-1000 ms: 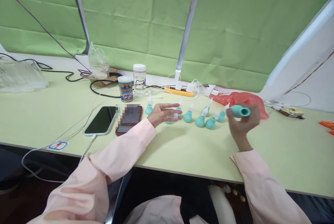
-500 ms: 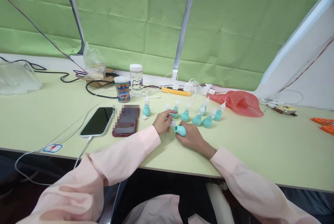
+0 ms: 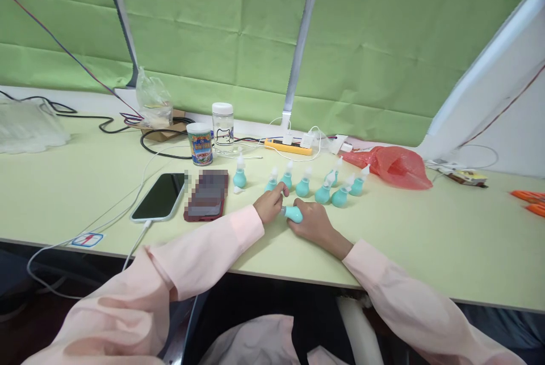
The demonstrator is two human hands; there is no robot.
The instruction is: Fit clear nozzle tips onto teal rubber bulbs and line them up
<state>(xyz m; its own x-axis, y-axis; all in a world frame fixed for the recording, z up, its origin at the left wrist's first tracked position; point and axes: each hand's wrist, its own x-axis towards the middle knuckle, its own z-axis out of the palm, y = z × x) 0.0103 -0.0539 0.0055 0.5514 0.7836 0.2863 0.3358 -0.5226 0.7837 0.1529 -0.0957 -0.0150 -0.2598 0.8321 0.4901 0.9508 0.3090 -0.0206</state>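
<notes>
My right hand (image 3: 314,222) is closed round a teal rubber bulb (image 3: 293,214) lying on its side, its mouth turned to the left. My left hand (image 3: 271,204) pinches a small clear nozzle (image 3: 283,211) at that mouth; the fingers hide most of it. Whether the nozzle is seated inside the bulb I cannot tell. Behind my hands stand several teal bulb nasal aspirators (image 3: 322,193) with clear tips, upright in a loose group. One more aspirator (image 3: 239,177) stands apart to the left, with a small white piece (image 3: 238,189) at its foot.
To the left lie a white-edged phone (image 3: 158,197) on a cable and a dark red phone (image 3: 206,196). Behind them are a printed cup (image 3: 200,145) and a lidded jar (image 3: 223,129). A yellow power strip (image 3: 288,147) and a red plastic bag (image 3: 395,167) lie at the back.
My left hand has brought the clear nozzle down to the bulb's mouth, and its index finger has curled in. My right hand keeps the bulb almost in place.
</notes>
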